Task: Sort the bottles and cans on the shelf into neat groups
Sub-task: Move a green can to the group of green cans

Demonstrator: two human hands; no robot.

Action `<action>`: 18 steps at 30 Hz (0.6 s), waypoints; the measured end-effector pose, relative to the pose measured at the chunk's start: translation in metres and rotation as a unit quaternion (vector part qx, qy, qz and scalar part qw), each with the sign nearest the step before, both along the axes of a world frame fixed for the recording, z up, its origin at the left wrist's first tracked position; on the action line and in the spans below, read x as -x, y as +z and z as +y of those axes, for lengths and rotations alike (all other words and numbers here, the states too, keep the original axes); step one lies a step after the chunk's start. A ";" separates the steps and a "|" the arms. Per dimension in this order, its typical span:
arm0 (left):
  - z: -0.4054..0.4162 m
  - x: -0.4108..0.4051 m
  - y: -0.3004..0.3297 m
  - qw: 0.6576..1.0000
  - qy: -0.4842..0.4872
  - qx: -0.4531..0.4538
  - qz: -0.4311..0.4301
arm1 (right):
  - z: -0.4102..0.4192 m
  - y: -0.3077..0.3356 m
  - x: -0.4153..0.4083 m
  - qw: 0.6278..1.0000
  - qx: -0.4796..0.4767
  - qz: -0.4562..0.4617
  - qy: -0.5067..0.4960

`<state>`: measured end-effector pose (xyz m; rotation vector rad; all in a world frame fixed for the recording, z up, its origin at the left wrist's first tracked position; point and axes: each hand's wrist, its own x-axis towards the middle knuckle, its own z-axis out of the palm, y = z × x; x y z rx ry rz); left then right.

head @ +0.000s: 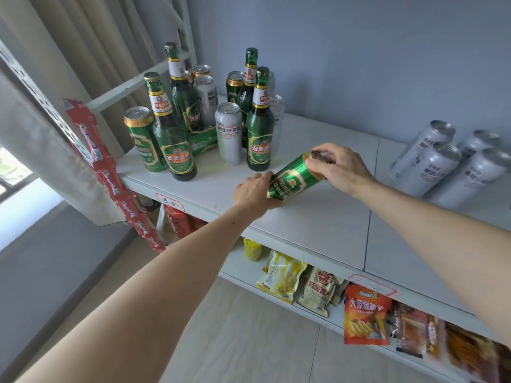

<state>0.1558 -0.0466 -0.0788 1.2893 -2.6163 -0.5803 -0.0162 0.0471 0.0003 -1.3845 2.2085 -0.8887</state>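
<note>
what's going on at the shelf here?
A person is sorting drinks on the top shelf. Both hands hold one tilted green can above the shelf: the left hand grips its bottom end, the right hand its top. At the left stands a mixed cluster of green bottles, green cans and a white can. A group of white cans is already gathered at the right. Snack packets fill the shelf below.

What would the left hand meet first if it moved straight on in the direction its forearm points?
Probably the green bottle standing just beyond the tilted green can that the left hand holds with the right hand; depth is unclear.
</note>
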 end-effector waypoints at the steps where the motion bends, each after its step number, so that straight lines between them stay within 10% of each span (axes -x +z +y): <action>1: 0.006 0.009 0.002 1.000 -0.007 0.001 0.002 | 0.007 0.006 0.006 1.000 -0.004 0.004 -0.006; 18: 0.178 0.207 0.025 0.989 -0.135 -0.049 0.043 | 0.207 0.050 0.159 0.987 -0.013 0.049 -0.152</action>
